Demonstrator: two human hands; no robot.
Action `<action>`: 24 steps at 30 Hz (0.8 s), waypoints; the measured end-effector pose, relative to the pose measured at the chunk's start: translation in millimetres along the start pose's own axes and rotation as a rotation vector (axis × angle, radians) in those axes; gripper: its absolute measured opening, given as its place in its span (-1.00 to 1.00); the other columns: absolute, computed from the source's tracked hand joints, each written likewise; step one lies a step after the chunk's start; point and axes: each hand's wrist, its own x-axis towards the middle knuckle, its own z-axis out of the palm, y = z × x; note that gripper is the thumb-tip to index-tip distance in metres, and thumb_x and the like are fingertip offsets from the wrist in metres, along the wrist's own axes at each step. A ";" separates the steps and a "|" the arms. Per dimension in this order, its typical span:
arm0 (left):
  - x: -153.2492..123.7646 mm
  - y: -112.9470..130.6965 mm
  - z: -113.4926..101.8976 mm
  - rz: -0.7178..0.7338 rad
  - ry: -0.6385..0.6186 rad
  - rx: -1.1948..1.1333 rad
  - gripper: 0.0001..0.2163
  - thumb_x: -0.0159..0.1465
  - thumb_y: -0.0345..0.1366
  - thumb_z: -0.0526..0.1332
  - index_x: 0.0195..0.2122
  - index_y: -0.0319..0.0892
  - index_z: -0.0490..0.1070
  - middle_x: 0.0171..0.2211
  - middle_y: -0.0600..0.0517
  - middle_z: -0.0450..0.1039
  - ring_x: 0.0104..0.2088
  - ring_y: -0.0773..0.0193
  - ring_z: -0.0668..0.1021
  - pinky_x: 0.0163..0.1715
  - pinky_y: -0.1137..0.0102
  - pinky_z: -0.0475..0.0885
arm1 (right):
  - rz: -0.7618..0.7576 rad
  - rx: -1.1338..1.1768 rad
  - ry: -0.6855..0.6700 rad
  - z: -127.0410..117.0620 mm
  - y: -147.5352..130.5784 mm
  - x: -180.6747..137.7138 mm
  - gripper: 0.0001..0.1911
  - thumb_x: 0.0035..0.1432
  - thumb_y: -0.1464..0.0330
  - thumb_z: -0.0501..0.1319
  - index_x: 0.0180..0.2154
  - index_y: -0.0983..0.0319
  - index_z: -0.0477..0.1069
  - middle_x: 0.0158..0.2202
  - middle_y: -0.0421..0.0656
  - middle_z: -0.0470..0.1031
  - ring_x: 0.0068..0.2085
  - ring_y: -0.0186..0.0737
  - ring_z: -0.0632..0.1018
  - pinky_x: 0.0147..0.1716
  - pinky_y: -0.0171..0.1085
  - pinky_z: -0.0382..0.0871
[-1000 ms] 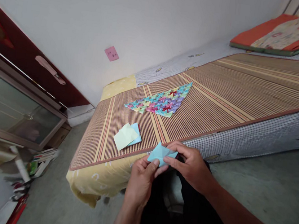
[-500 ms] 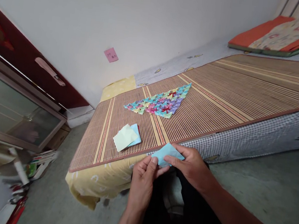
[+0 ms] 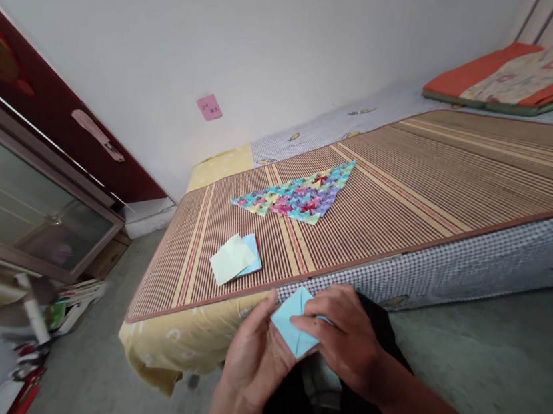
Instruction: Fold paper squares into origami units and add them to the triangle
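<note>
A folded light-blue paper (image 3: 292, 322) rests between both of my hands, just in front of the bed's near edge. My left hand (image 3: 252, 358) supports it from below with the thumb up along its left side. My right hand (image 3: 345, 340) presses its fingers down on the paper's right part. On the striped bamboo mat (image 3: 410, 183) lie a small stack of pale green and blue paper squares (image 3: 234, 259) and, farther back, a colourful triangular patchwork of folded paper pieces (image 3: 298, 196).
The bed has a checked sheet side (image 3: 475, 265) and a yellow sheet corner (image 3: 173, 349). An orange and green cushion (image 3: 524, 76) lies at the far right. A dark red cabinet with glass (image 3: 29, 203) stands left, clutter (image 3: 39, 332) on the floor below it. A pink note (image 3: 209, 107) sticks to the wall.
Both hands have dropped lower and nearer to me with the blue paper. The paper has turned and now lies flatter on my left palm, with my right fingers on top.
</note>
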 end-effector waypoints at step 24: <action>6.9 -15.9 -5.8 0.463 0.038 0.572 -0.74 0.30 -0.15 0.34 -0.12 -0.20 0.67 -0.18 -0.10 0.66 -0.08 0.05 0.64 -0.05 0.25 0.54 | 0.628 0.381 -0.100 -6.8 -4.8 32.2 -0.80 0.23 0.44 0.23 -0.45 0.18 0.32 -0.39 -0.23 0.35 -0.37 -0.27 0.42 -0.37 -0.29 0.30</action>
